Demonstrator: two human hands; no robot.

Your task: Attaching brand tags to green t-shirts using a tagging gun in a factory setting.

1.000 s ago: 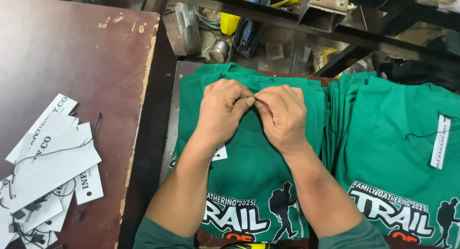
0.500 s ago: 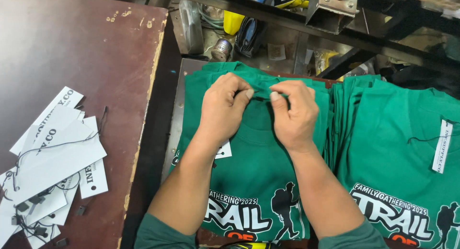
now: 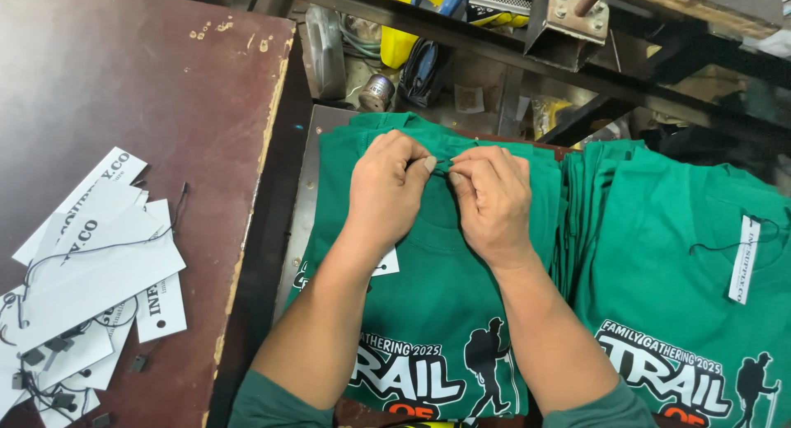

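Note:
A green printed T-shirt [image 3: 445,313] lies on top of a stack before me. My left hand [image 3: 387,189] and my right hand [image 3: 490,201] meet at its collar [image 3: 442,166], fingertips pinched together on the neck fabric and something small that I cannot make out. A white paper tag [image 3: 386,265] peeks out under my left wrist.
A second stack of green shirts [image 3: 676,263] lies to the right, with a white hang tag [image 3: 744,259] on a black string. On the brown table [image 3: 140,90] at left lies a pile of white tags [image 3: 78,271] with strings. Tools and metal framing fill the back.
Both hands stay pinched at the collar; the fingers have shifted slightly, the right hand drawing level with the left. The camera has tilted a little.

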